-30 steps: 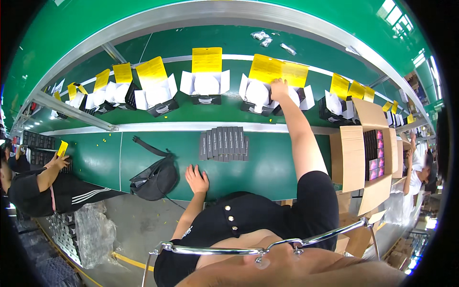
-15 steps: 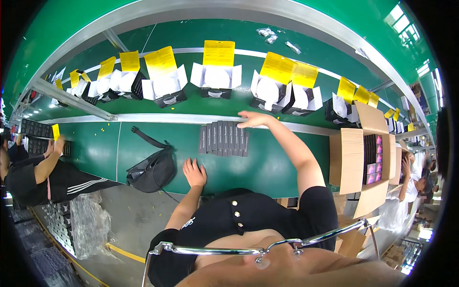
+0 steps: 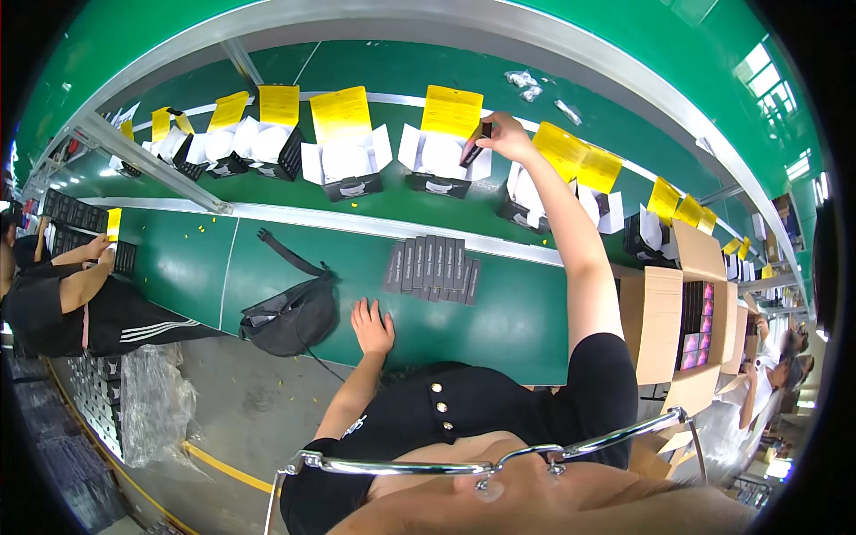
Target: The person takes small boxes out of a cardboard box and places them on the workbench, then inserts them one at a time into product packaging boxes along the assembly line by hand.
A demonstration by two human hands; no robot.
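My right hand (image 3: 507, 139) reaches far forward and grips a small flat black box (image 3: 474, 150) between fingers and thumb. It holds the box tilted at the right side of an open black carton (image 3: 437, 185), which has white inner flaps and a raised yellow lid. Whether the box touches the white inside, I cannot tell. On the green bench (image 3: 499, 321) near me, my left hand (image 3: 374, 327) lies flat with its fingers spread. Beyond that hand stands a tight row of similar small black boxes (image 3: 432, 264).
More open cartons (image 3: 348, 183) with yellow lids line the far belt behind a metal rail (image 3: 357, 230). A black bag (image 3: 292, 314) lies left of my left hand. A large cardboard box (image 3: 649, 325) holding dark packages stands right. Another person (image 3: 80, 299) works at far left.
My right hand has moved forward from the row of small boxes to the open carton, now carrying one small black box. My left hand stays flat on the bench. The whole view has shifted slightly.
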